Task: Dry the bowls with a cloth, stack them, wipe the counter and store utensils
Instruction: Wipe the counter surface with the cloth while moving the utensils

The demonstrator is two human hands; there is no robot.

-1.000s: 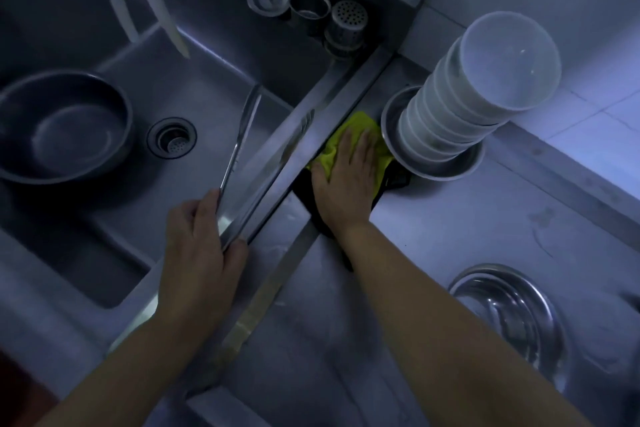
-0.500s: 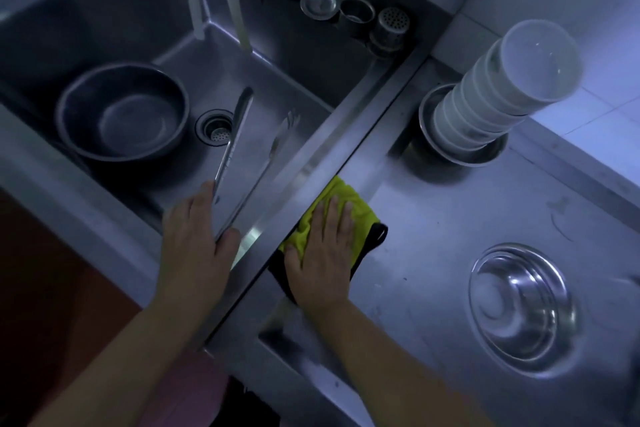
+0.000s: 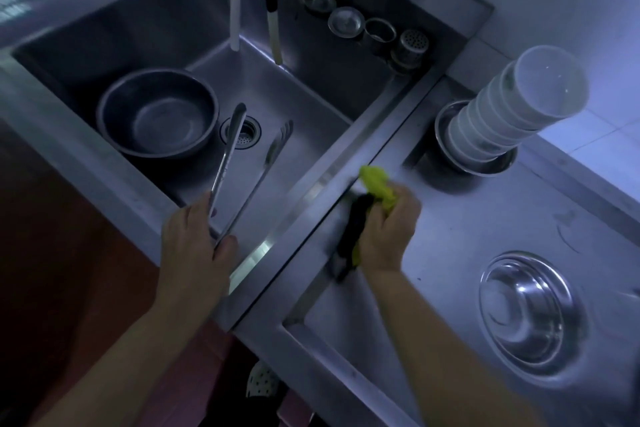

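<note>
A: Start at the left. What sits in the sink (image 3: pixel 311 87)?

B: A metal basin (image 3: pixel 157 113) lies at the far left of it, upright, just left of the drain (image 3: pixel 241 132). Two taps (image 3: pixel 254 7) hang down at the far wall.

A: And the left hand (image 3: pixel 195 250)?

B: Its grip is curled round the near ends of two long utensils, a spoon (image 3: pixel 228 152) and a fork (image 3: pixel 268 158). Both reach away over the sink, the spoon's tip above the drain, the fork to its right, tips spread apart.

A: Further right?

B: The right hand (image 3: pixel 388 232) is over the left edge of the bench (image 3: pixel 485 211), just beside the sink's rim. Its grip is bunched tight round a cloth (image 3: pixel 375 185), yellow-green on one face and black on the other. One yellow end sticks out far of the fingers; the black part hangs out on the left side of the fist.

A: The bowls?

B: A tall stack of white bowls (image 3: pixel 509 111) stands in a metal bowl (image 3: pixel 485 166) at the far side of the bench, right of the cloth and apart from it. Strainer cups (image 3: pixel 379 33) line the ledge behind the sink.

A: Anything at the right?

B: One upturned steel bowl (image 3: pixel 530 314) lies on the near right of the bench, well apart from the stack.
</note>
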